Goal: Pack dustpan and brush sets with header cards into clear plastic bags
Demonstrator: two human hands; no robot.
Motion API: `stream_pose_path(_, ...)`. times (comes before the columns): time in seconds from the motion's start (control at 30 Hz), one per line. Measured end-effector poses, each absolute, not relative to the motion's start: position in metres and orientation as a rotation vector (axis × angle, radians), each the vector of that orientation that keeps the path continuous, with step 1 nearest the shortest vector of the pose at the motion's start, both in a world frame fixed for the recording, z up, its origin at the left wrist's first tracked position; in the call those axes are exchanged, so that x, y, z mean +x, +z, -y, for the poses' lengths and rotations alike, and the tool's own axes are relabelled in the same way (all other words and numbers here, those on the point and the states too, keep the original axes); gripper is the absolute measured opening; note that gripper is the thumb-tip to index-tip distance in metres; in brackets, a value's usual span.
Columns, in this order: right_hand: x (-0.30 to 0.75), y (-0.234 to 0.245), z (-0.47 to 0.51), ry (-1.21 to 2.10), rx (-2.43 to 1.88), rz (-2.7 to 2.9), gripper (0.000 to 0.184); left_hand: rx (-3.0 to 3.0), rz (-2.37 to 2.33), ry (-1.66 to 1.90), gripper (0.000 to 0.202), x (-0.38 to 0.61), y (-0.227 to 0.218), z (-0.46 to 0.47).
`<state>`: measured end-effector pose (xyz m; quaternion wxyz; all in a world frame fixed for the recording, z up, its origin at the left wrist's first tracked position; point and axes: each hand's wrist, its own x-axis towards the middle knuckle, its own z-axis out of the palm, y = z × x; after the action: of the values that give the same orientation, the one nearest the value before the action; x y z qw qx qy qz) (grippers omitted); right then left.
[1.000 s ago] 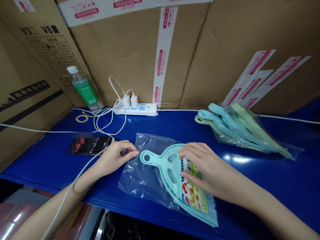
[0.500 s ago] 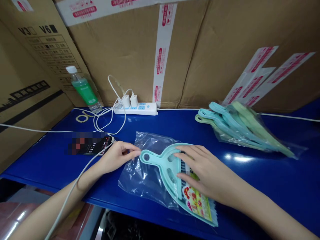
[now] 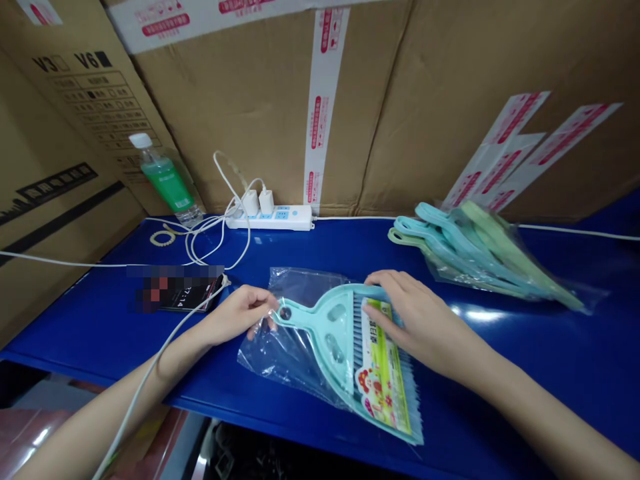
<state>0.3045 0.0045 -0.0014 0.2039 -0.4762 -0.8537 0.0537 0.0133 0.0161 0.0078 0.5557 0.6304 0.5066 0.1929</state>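
Note:
A light teal dustpan and brush set (image 3: 340,337) with a colourful paper label lies on a clear plastic bag (image 3: 280,350) near the front of the blue table (image 3: 525,360). My left hand (image 3: 240,313) pinches the bag's edge right by the ring at the end of the dustpan handle. My right hand (image 3: 410,317) grips the far side of the dustpan, thumb on the label and fingers curled over the top rim.
A pile of bagged teal and green dustpan sets (image 3: 475,253) lies at the back right. At the back left are a white power strip (image 3: 273,217) with chargers and cables, a green-labelled bottle (image 3: 167,180) and a phone (image 3: 183,293). Cardboard boxes (image 3: 400,100) wall the back.
The dustpan set has turned so its handle points more to the left and its brush end swings toward me. My right hand shifted from flat on the label to the pan's far rim.

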Motion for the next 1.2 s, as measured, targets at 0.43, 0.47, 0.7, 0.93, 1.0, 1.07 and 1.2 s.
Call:
stream_pose_path(0.43, 0.316, 0.0, -0.028, 1.167, -1.403, 1.754, 0.051, 1.396, -1.204, 0.649, 0.044, 0.004, 0.006, -0.018)
stream_pose_path(0.47, 0.316, -0.001, -0.029, 1.314, -1.354, 1.671, 0.051, 1.381, -1.206, 0.676, 0.044, 0.003, 0.007, -0.019)
stream_pose_path(0.7, 0.311, -0.01, -0.029, 1.825, -1.11, 1.372, 0.042, 1.432, -1.215, 0.695, 0.047, 0.002, 0.01, -0.018)
stream_pose_path(0.93, 0.313, -0.01, -0.031, 1.826, -1.11, 1.387, 0.062, 1.515, -1.238, 0.7, 0.046, 0.001, 0.008, -0.02)
stream_pose_path(1.0, 0.313, -0.01, -0.031, 1.814, -1.128, 1.378, 0.069, 1.502, -1.226, 0.7, 0.045, 0.002, 0.01, -0.02)
stream_pose_path(1.07, 0.313, -0.009, -0.032, 1.788, -1.16, 1.377, 0.075, 1.481, -1.215, 0.709, 0.045, 0.004, 0.012, -0.019)
stream_pose_path(1.2, 0.315, -0.007, -0.032, 1.687, -1.233, 1.413, 0.08, 1.463, -1.219, 0.695, 0.047, 0.005, 0.014, -0.018)
